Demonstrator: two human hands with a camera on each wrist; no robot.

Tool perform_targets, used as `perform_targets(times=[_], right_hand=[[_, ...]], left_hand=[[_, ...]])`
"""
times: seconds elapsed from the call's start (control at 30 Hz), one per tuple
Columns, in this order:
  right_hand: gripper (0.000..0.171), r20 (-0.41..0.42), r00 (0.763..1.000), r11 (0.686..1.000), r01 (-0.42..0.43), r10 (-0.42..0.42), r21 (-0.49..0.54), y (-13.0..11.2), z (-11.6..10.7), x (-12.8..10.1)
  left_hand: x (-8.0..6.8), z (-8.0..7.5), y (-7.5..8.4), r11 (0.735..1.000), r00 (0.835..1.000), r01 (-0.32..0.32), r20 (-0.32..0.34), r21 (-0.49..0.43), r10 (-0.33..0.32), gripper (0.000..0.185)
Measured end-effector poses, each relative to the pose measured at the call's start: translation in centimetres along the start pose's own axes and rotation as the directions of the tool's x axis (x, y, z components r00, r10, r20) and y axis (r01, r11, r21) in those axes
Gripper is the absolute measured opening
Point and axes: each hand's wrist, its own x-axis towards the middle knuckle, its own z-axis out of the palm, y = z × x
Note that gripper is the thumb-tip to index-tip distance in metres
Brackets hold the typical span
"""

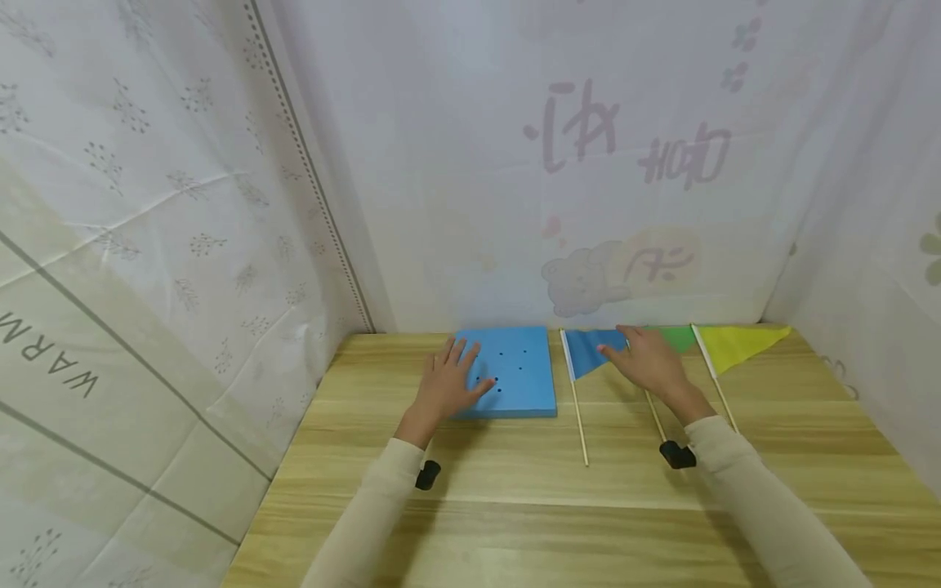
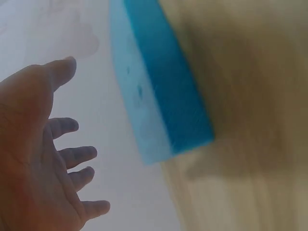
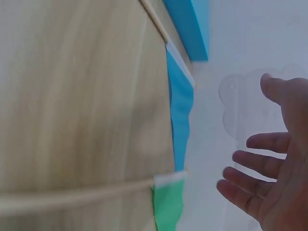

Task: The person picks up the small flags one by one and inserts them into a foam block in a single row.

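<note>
A blue foam block (image 1: 532,392) with several small holes in its top lies at the back of the wooden table. Over its left part hovers my left hand (image 1: 444,384), fingers spread; the left wrist view shows a gap between hand and block (image 2: 178,91). To the right, a blue flag (image 1: 588,351), a green flag (image 1: 680,337) and a yellow flag (image 1: 738,347) on thin sticks lie in a row. My right hand (image 1: 650,363) is above the blue and green flags with its fingers apart, holding nothing. It hides part of both flags in the head view.
The wooden table (image 1: 515,539) runs back to a pale printed curtain (image 1: 456,163). More printed cloth (image 1: 147,245) hangs along the left side, and another sheet (image 1: 867,245) closes off the right. Each wrist carries a small black camera (image 1: 676,454).
</note>
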Motion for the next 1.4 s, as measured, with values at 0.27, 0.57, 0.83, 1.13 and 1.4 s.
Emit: perform_targets(times=[0.27,0.57,0.83,1.13,1.4], right_hand=[[0.058,-0.023,0.999,0.995,0.039,-0.037,0.090,-1.9,3.0,-1.1],[0.032,0.035,0.999,0.990,0.026,-0.031,0.138,-3.2,5.9,-2.1],[0.041,0.114,0.992,0.994,-0.057,0.046,0.098,-3.9,7.2,-2.0],[0.045,0.102,0.995,0.983,-0.022,0.004,0.181,-1.6,8.7,-0.9],[0.050,0.150,0.988,0.974,-0.076,0.044,0.214,-2.7,7.2,-1.2]], left_hand=[[-1.2,2.3,1.5,0.997,0.998,-0.054,-0.016,-0.054,0.053,0.074],[-2.3,3.9,1.6,0.998,1.000,-0.022,0.018,-0.060,0.023,0.070],[-2.6,3.7,1.8,0.998,0.999,-0.004,0.042,-0.066,0.007,0.066],[-2.3,4.0,2.0,0.996,0.999,0.006,0.047,-0.093,-0.001,0.066],[-2.1,4.4,2.0,0.994,1.000,-0.003,0.009,-0.109,0.004,0.065]])
